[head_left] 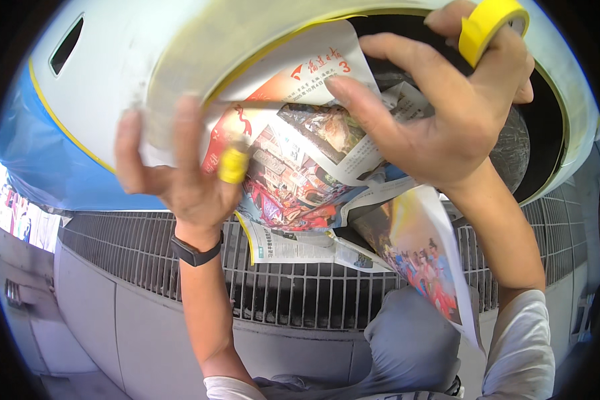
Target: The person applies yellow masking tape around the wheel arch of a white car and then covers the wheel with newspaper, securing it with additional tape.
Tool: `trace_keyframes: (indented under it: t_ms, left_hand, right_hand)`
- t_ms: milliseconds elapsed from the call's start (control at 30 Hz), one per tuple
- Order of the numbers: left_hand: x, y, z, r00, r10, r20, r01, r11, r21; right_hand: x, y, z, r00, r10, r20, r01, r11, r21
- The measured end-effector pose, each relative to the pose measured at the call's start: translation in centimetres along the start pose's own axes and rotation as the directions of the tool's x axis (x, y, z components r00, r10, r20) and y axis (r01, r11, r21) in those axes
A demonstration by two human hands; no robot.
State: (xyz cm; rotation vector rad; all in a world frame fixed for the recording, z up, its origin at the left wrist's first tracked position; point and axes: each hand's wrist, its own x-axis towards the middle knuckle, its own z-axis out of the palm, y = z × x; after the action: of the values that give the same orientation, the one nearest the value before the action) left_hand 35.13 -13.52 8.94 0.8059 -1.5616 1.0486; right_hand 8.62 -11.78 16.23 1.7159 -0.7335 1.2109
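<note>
My left hand (187, 180), fingers spread and blurred, is held in front of the pale panel at the left edge of the newspaper sheet (287, 207). A yellow band (233, 165), which looks like tape, wraps its thumb. My right hand (447, 127) carries a roll of yellow masking tape (483, 30) hooked on its fingers. Its thumb and forefinger reach over the newspaper's upper right part. The newspaper covers part of the dark round opening (547, 140) in the panel, and its upper edge meets the yellow-taped rim. A second printed sheet (420, 253) hangs loose below my right wrist.
The white curved vehicle panel (107, 87) has a band of yellow tape and blue film (47, 160) at its lower left. A dark rounded tyre-like surface (513, 150) shows inside the opening. Below is a metal floor grating (280, 293); my grey-clad knee (413, 333) is near it.
</note>
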Motion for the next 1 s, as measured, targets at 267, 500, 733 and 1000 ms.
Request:
trace_keyframes:
  t_ms: [267,500,733,1000]
  left_hand:
    - [4.4,-0.8,0.7,1.000,-0.025,0.003,0.025,0.987,0.158]
    - [4.3,-0.5,1.4,0.999,-0.039,0.010,0.038,0.989,0.142]
    - [3.8,-0.5,1.7,0.998,-0.061,0.007,0.059,0.985,0.165]
    - [4.3,-0.1,1.7,0.998,-0.035,-0.045,0.042,0.986,0.163]
  right_hand:
    - [0.9,0.1,0.5,0.992,0.058,-0.116,-0.059,0.998,-0.005]
    - [-0.5,0.7,3.1,0.967,-0.041,-0.251,0.027,0.998,-0.059]
    - [-0.7,0.3,3.1,0.962,-0.051,-0.269,0.037,0.998,-0.058]
    - [-1.1,1.5,3.9,0.945,-0.117,-0.306,0.094,0.992,-0.089]
